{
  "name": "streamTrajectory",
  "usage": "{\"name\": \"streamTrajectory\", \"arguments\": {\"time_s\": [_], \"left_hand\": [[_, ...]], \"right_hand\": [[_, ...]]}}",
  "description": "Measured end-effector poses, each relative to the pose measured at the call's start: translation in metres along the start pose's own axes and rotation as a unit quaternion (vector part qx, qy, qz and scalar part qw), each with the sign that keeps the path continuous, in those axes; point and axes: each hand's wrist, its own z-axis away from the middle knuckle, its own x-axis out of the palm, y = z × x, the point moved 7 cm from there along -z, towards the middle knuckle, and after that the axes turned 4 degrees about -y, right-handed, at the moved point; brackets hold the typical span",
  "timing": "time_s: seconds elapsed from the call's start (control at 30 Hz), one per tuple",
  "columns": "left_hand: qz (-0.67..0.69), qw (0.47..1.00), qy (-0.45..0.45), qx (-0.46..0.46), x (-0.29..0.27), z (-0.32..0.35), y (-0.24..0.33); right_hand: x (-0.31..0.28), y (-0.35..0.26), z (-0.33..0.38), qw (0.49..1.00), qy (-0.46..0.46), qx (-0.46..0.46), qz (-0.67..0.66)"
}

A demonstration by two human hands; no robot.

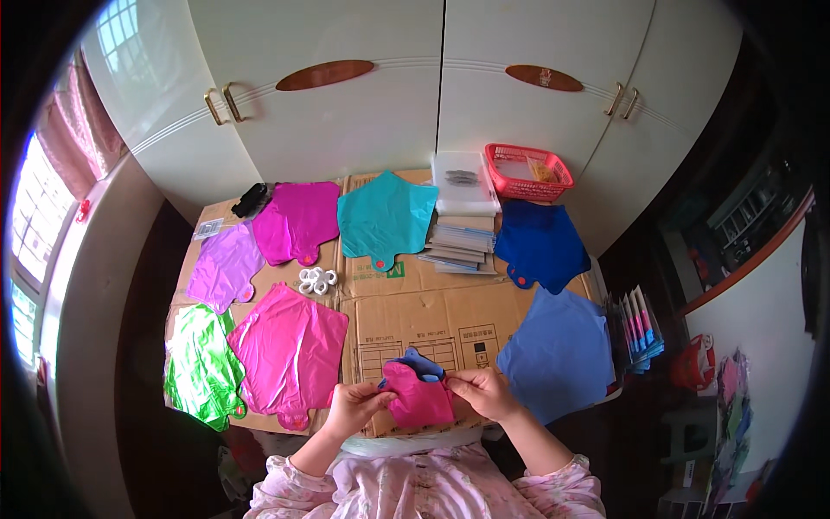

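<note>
Fingers of the left hand pinch the left edge of a small folded pink foil balloon, while the right hand pinches its upper right corner, so both hands are closed on it. The balloon lies directly between the two hands, at the near edge of the tabletop, just in front of the person's body. Its longer side runs roughly left to right, from one hand to the other, and neither hand is nearer than the other. It looks flat, uninflated, shiny and bright pink. A folded blue foil piece peeks out behind its top edge, touching it; whether the hands also grip this one cannot be told. Flattened cardboard covers the tabletop. Spread around it are more flat foil balloons: green, large pink, lilac, magenta, teal, dark blue and light blue.
</note>
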Motion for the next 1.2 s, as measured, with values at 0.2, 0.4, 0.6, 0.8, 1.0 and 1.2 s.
{"name": "streamTrajectory", "arguments": {"time_s": [0.2,0.4,0.6,0.8,1.0,1.2], "left_hand": [[-0.047,0.998,0.031,0.03,0.004,0.0,0.017],[-0.087,0.995,0.038,0.039,0.006,-0.001,0.02],[-0.06,0.997,0.042,0.031,0.005,-0.002,0.016],[-0.086,0.995,0.031,0.034,0.006,-0.004,0.021],[-0.056,0.998,-0.001,0.005,0.007,-0.006,0.02],[-0.083,0.995,-0.025,-0.043,0.011,-0.018,0.009]], "right_hand": [[0.002,0.007,0.0,0.993,0.106,-0.021,0.053],[0.002,0.016,0.004,0.977,0.18,-0.111,0.007],[0.003,-0.006,0.003,0.977,0.144,-0.131,0.087],[0.004,0.014,0.001,0.985,0.147,-0.078,0.044],[0.002,0.002,-0.006,0.993,0.109,0.001,-0.043],[-0.015,0.001,-0.028,0.985,0.029,0.056,0.16]]}}
